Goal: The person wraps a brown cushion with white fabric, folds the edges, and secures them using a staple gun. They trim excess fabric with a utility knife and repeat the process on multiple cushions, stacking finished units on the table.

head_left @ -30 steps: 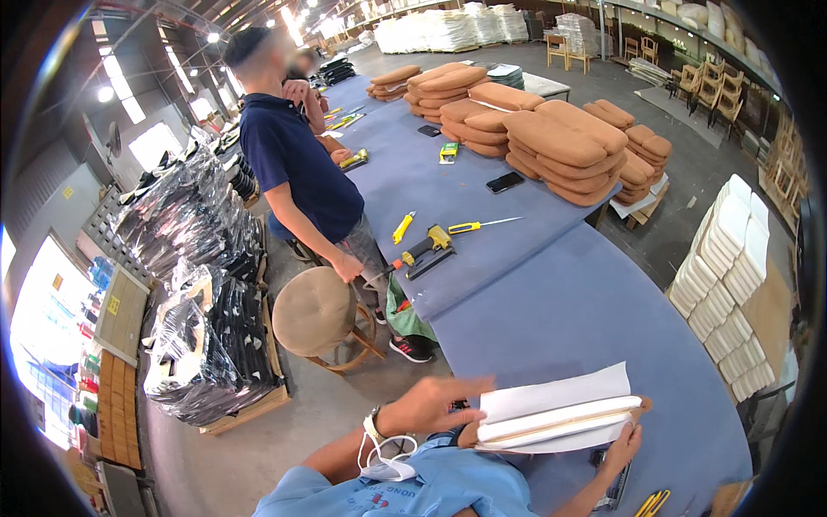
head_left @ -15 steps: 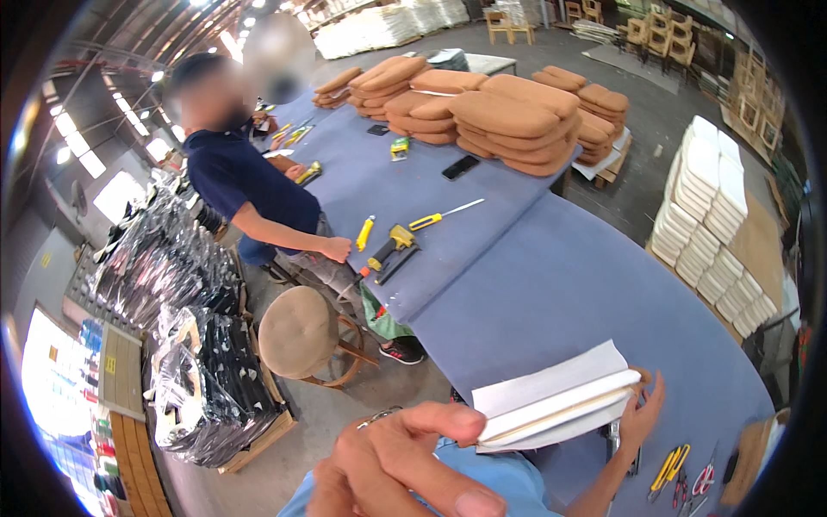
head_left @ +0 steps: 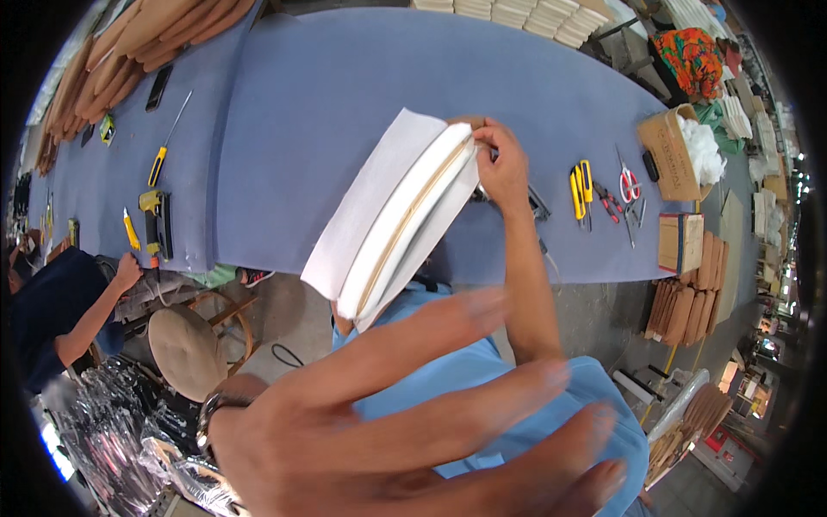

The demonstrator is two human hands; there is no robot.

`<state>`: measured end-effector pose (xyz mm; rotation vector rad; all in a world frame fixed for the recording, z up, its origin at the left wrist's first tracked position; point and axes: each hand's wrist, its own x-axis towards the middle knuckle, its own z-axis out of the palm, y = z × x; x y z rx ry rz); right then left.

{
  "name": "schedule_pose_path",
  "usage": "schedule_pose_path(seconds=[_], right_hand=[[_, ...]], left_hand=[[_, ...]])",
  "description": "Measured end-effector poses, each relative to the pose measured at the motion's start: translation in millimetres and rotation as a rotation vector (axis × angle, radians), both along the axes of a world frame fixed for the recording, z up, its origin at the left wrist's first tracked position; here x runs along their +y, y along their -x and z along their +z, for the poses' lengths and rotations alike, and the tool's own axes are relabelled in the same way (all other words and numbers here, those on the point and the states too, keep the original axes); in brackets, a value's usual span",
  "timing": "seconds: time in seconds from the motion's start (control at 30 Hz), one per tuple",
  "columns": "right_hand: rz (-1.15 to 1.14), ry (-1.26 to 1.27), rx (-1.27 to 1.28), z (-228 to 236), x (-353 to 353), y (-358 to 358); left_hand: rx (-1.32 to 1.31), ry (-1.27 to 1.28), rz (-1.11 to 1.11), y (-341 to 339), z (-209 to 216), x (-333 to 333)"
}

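Observation:
My left hand [head_left: 405, 422] is raised close in the foreground, its fingers spread and slightly blurred, with nothing in it. A dark band circles its wrist. Beyond it, my right hand [head_left: 502, 168] grips the far end of a curved padded panel [head_left: 405, 220]. White foam layers sandwich a thin tan board edge, and pale sheet flaps stick out on both sides. A bit of brown material shows at each end. The panel slants over the front edge of the blue table, its near end close to my blue shirt. Its underside is hidden.
On the blue table [head_left: 345, 69], yellow cutters [head_left: 581, 189], red-handled scissors [head_left: 629, 183] and pliers lie at right beside a carton of white stuffing [head_left: 670, 159]. A partly hidden metal tool [head_left: 538, 202] lies behind my right wrist. Leftward are a staple gun [head_left: 155, 226], a screwdriver [head_left: 158, 164], brown cushions [head_left: 155, 34] and a co-worker [head_left: 60, 302].
The view has swung rightward and down, so the co-worker and cushions now sit at the far left. My left hand has moved off the panel's end and spread; my right keeps its grip.

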<state>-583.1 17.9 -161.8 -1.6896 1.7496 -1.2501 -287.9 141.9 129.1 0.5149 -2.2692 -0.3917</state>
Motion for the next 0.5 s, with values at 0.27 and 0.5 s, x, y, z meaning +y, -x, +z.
schedule_pose_path(seconds=[0.27, 0.5], right_hand=[[-0.182, -0.198, -0.481, -42, -4, -3], [-0.137, 0.113, 0.005, 9, -9, -22]], left_hand=[[-0.014, -0.162, -0.085, -1, -20, -39], [-0.162, -0.342, 0.152, 78, -217, -167]])
